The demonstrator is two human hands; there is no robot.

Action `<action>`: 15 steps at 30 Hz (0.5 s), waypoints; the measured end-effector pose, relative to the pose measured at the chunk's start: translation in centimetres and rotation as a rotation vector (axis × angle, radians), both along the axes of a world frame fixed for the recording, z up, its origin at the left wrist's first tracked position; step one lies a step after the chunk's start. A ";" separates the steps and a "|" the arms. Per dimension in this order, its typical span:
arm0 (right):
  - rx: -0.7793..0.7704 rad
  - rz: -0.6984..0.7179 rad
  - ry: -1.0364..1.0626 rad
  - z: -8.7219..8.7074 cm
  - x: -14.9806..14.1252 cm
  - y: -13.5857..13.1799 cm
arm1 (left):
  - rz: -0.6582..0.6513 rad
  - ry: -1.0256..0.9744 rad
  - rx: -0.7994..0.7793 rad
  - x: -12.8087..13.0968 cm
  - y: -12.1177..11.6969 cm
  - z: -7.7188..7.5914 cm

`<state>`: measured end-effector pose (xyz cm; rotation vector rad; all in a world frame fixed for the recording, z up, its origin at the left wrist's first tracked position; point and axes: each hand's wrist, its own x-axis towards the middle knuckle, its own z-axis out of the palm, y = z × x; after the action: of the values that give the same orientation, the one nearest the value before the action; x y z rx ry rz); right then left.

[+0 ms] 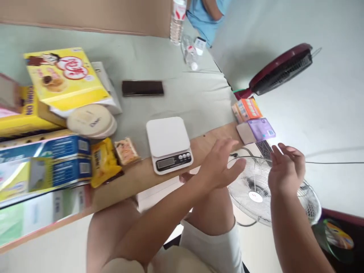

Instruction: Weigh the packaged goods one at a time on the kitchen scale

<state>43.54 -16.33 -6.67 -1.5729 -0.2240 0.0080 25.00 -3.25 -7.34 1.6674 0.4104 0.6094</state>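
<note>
My left hand (218,163) hovers open past the table's right front edge, fingers stretched toward a purple box (261,129). My right hand (286,168) is raised beside it, fingers loosely curled and empty, just below that purple box. An orange box (248,109) lies behind the purple one on the table's corner. A white kitchen scale (169,144) stands at the front edge, to the left of my left hand. Neither hand touches anything.
Yellow and blue boxes (62,77), a round white lid (89,120), yellow snack packs (105,161) crowd the table's left. A dark phone (142,88) and plastic bottles (189,53) lie further back. A white fan (264,189) stands on the floor below my hands; a red fan (284,70) is behind.
</note>
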 end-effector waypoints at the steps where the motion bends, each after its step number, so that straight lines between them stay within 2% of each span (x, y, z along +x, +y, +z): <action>1: 0.004 -0.023 -0.004 -0.4 1.6 -0.4 | -0.039 0.061 -0.053 2.1 -0.6 0.4; 4: 0.003 -0.084 0.009 -1.6 7.3 -0.3 | -0.052 0.221 -0.211 7.8 -1.6 0.8; 8: -0.004 -0.090 0.141 -3.5 13.3 2.1 | -0.003 0.286 -0.311 13.3 -2.0 0.0; 11: -0.012 0.032 0.224 -5.1 14.5 3.6 | -0.020 0.236 -0.348 15.4 -2.8 -1.0; 15: 0.011 0.120 0.241 -6.5 12.4 2.4 | -0.117 0.264 -0.363 15.5 -4.9 -1.5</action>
<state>55.93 -13.95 -13.16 -1.5303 -0.1287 0.2880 40.49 -8.19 -8.83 1.4117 0.5727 0.2104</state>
